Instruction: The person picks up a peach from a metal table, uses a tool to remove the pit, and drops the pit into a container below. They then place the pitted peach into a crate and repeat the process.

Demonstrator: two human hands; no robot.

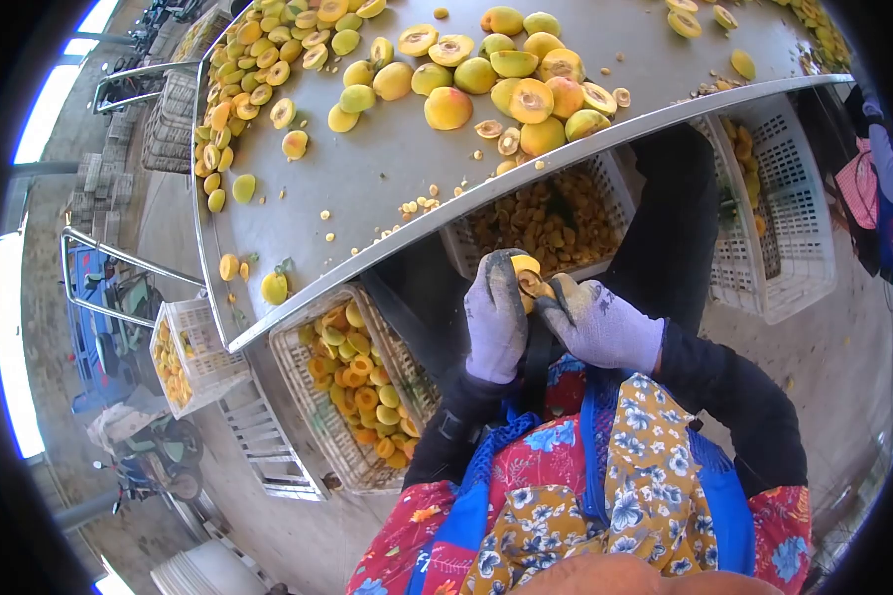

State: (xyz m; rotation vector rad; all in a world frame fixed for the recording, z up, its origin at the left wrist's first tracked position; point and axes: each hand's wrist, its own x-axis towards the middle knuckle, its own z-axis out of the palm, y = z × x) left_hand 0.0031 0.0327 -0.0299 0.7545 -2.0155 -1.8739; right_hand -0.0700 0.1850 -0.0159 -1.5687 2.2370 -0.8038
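My left hand (494, 317), in a pale purple knit glove with a dirty grey palm, is closed around a yellow peach half (528, 266). The cut side shows a brown stone hollow. My right hand (602, 319), gloved alike, is closed with thumb and fingers against the peach half's right edge. Whether a small tool sits in the right hand is hidden by the fingers. Both hands are held in front of my apron, just off the table's near edge. Below them stands a crate of brown pit pieces (556, 213).
Whole and halved peaches (506, 74) lie on the metal table (357, 178), with small pale kernels near its raised edge. A crate of peach halves (357, 382) stands left of my legs. A white crate (789, 198) is at the right. Another person's sleeve (888, 164) shows far right.
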